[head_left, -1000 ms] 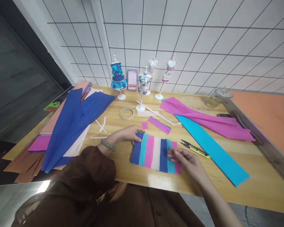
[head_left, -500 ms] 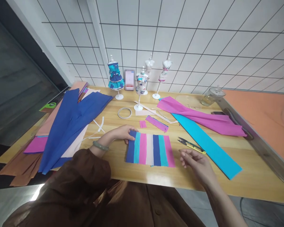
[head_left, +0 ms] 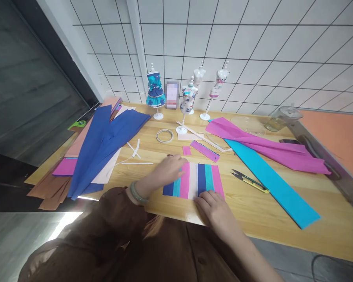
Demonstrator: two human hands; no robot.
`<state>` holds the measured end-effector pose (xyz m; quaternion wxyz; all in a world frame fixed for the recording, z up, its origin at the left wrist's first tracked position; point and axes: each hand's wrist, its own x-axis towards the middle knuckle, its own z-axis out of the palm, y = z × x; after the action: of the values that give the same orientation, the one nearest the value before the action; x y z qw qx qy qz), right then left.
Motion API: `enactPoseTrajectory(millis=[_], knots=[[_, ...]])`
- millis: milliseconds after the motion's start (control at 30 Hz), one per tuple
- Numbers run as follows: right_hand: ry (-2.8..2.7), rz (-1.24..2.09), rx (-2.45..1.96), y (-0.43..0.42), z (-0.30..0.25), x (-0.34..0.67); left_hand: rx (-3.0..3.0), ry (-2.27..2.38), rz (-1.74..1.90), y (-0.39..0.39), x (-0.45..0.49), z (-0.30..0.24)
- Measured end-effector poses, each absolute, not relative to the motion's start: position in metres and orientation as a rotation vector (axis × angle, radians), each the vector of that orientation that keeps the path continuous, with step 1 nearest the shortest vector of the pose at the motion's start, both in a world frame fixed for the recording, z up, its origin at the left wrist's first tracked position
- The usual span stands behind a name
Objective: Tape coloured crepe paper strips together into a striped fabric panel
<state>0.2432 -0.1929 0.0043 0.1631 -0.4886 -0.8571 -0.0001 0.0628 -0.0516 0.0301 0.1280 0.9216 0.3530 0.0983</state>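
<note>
A striped crepe-paper sheet (head_left: pixel 193 182) in blue, turquoise, pink and cream lies flat on the wooden table. My left hand (head_left: pixel 171 169) is over its upper left part, fingers stretched to the right and hiding that corner. On the lower edge, right of the middle, rest the fingers of my right hand (head_left: pixel 213 207), laid out flat. Neither hand shows anything gripped. Yellow-and-black thread snips (head_left: pixel 250 181) lie to the right of the sheet. Just beyond it are a small pink piece (head_left: pixel 186 150) and a pink strip (head_left: pixel 205 151) with a blue edge.
Folded blue crepe paper (head_left: pixel 106 139) covers a pile at left. Turquoise (head_left: pixel 278 186) and pink lengths (head_left: pixel 267 147) stretch across the right. A tape roll (head_left: pixel 164 136), a phone (head_left: pixel 172 95) and small dress forms, including a front one (head_left: pixel 188 101), stand toward the tiled wall. A glass jar (head_left: pixel 284 117) is at back right.
My right hand has moved left from beside the snips onto the sheet's lower edge. My left hand has left the upper left corner and reaches further over the sheet. The view has shifted.
</note>
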Motion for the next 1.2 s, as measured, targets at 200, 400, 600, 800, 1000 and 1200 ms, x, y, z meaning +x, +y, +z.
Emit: enactPoseTrajectory(millis=[200, 400, 600, 800, 1000, 1200], knots=[[-2.128, 0.512, -1.484, -0.212, 0.010, 0.281, 2.641, 0.687, 0.099, -0.073, 0.082, 0.014], [-1.900, 0.266, -1.853, -0.232, 0.008, 0.332, 2.624, 0.627, 0.232, -0.071, 0.079, 0.018], [-2.300, 0.000, -1.507, -0.212, 0.005, 0.258, 2.650, 0.484, 0.250, -0.081, 0.092, 0.006], [-2.355, -0.157, -1.553, -0.199, 0.000, 0.239, 2.664, 0.472, 0.244, -0.079, 0.094, -0.002], [-2.095, 0.155, -1.745, -0.225, -0.001, 0.301, 2.650, 0.452, 0.235, -0.078, 0.091, 0.001], [-1.916, 0.050, -1.869, -0.238, -0.001, 0.324, 2.657, 0.472, 0.229, -0.080, 0.091, 0.006]])
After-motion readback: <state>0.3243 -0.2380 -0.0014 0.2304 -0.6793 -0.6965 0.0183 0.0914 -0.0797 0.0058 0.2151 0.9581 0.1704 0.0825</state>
